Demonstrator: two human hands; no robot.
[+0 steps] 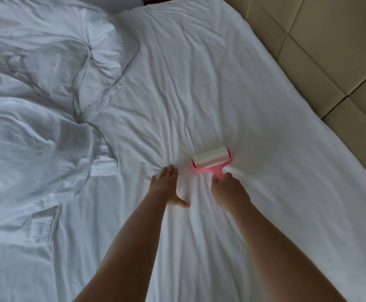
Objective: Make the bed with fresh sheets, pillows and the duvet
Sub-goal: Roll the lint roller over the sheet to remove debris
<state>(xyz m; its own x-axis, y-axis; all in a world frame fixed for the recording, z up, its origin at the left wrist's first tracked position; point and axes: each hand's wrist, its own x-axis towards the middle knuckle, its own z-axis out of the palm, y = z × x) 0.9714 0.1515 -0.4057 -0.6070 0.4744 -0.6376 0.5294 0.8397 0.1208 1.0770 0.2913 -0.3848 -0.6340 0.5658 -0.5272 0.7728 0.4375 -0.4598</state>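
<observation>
A white fitted sheet (232, 94) covers the mattress, wrinkled around my hands. My right hand (230, 191) grips the pink handle of a lint roller (212, 160), whose white roll lies on the sheet. My left hand (169, 188) presses flat on the sheet just left of the roller, fingers straight and thumb spread. A crumpled white duvet (31, 131) is heaped on the left half of the bed. Its buttoned edge lies near the middle.
A beige padded headboard (330, 51) with stitched panels runs along the right edge of the bed. A dark object (155, 0) shows at the top edge beyond the mattress.
</observation>
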